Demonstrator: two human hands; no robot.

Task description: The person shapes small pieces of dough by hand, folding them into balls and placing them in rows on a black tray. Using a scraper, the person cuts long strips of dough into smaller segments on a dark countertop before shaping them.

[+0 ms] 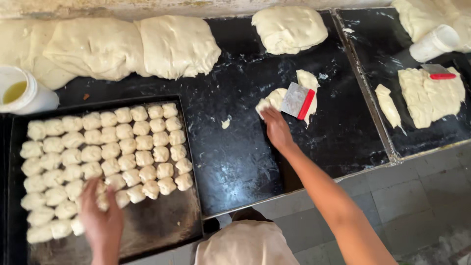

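Note:
My left hand (pixel 100 216) rests over the near rows of small dough balls (pixel 105 157) on a dark baking tray (pixel 162 230), fingers spread on a ball whose grip I cannot make out. My right hand (pixel 275 128) reaches across the black worktop (pixel 240 152) and pinches a small dough piece (pixel 271 99). Beside it lies a metal scraper with a red handle (pixel 299 101) on a strip of dough (pixel 309 81).
Large dough masses (pixel 132 46) lie along the back wall, another (pixel 289 28) at back centre. A white tub of yellow liquid (pixel 22 93) stands left. On the right sheet are flat dough (pixel 431 95), a second scraper (pixel 438 72) and a white cup (pixel 434 43).

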